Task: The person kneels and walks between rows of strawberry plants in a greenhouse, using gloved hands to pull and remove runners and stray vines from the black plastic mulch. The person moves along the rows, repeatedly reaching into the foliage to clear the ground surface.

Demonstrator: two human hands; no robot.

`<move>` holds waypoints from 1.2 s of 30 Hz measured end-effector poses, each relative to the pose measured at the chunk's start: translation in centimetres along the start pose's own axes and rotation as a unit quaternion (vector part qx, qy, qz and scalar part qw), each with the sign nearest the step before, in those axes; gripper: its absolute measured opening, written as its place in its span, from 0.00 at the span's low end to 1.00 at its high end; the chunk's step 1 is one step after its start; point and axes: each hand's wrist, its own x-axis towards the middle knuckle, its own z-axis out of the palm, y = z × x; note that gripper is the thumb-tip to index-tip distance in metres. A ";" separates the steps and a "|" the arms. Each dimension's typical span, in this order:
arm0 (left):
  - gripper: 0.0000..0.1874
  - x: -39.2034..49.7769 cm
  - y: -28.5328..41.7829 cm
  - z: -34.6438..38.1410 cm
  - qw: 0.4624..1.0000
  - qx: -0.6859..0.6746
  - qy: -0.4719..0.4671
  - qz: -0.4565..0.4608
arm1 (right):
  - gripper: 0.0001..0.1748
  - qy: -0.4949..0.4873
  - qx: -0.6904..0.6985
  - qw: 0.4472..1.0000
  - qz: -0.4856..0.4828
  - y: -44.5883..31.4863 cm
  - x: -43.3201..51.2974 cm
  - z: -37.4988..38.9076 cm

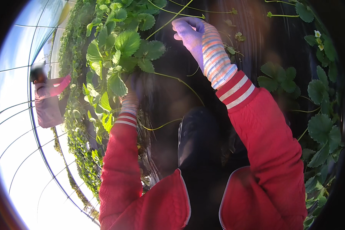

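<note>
Both my hands wear thin gloves with striped cuffs. My right hand [188, 33] is raised above the dark plastic mulch with its fingers curled; a long green runner [172, 18] passes close by its fingertips, and I cannot tell whether the hand holds it. My left hand [133, 83] reaches in under the leaves of a strawberry plant [128, 43]; its fingers are in shadow and mostly hidden. Another thin runner [179, 79] arches to the right from beside that hand.
More strawberry plants [320, 129] with a white flower [317, 34] line the right side. Leafy rows run along the left, where another person [47, 100] in pink reaches into the foliage. Greenhouse framing [36, 120] curves behind. My knee [199, 135] is below my hands.
</note>
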 end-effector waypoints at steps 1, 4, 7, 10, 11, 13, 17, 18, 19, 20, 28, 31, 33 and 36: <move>0.18 0.5 0.5 0.3 0.991 -0.110 -0.001 -0.076 | 0.19 -0.001 0.011 1.000 -0.007 0.1 0.1 0.1; 0.18 2.5 1.0 2.1 0.911 -0.327 -0.013 -0.251 | 0.18 -0.002 0.012 1.000 -0.007 0.3 0.0 0.2; 0.16 4.7 -1.1 4.3 0.910 -0.340 -0.028 -0.237 | 0.18 -0.003 -0.002 1.000 -0.015 0.2 -0.2 0.2; 0.15 5.5 -4.2 5.2 0.939 -0.276 -0.097 -0.182 | 0.18 0.004 -0.010 1.000 -0.009 -0.1 -0.4 0.2; 0.15 5.5 -4.8 5.3 0.951 -0.242 -0.112 -0.160 | 0.18 0.004 -0.008 1.000 -0.014 -0.1 -0.4 0.2; 0.16 5.2 -5.1 5.0 0.968 -0.172 -0.141 -0.115 | 0.17 -0.005 0.000 1.000 0.002 -0.1 -0.3 0.2; 0.20 4.3 -2.6 4.0 0.990 0.016 -0.129 -0.044 | 0.17 0.011 -0.030 0.999 0.007 0.3 0.0 0.2; 0.22 4.1 -1.8 3.8 0.993 0.073 -0.091 -0.021 | 0.17 0.008 -0.020 1.000 0.008 0.5 0.0 0.2; 0.21 4.2 -1.2 3.6 0.988 0.080 -0.120 -0.059 | 0.17 0.007 -0.017 1.000 0.009 0.6 0.0 0.1; 0.21 4.3 -0.7 3.5 0.984 0.085 -0.132 -0.084 | 0.17 0.006 -0.020 1.000 0.011 0.7 0.1 0.1; 0.25 3.1 0.0 4.2 0.924 0.376 -0.069 0.020 | 0.18 -0.020 -0.034 0.999 0.026 0.7 -0.1 0.0; 0.25 3.8 -0.7 5.0 0.953 0.295 -0.069 -0.011 | 0.18 -0.024 -0.037 0.999 0.013 0.7 -0.2 0.0; 0.23 3.0 -1.0 6.2 0.909 0.408 0.058 0.054 | 0.18 -0.022 -0.034 0.999 0.018 0.7 -0.1 0.0; 0.22 3.1 -3.0 7.7 0.212 0.963 0.073 0.147 | 0.18 -0.013 -0.036 0.999 0.035 0.9 0.1 -0.1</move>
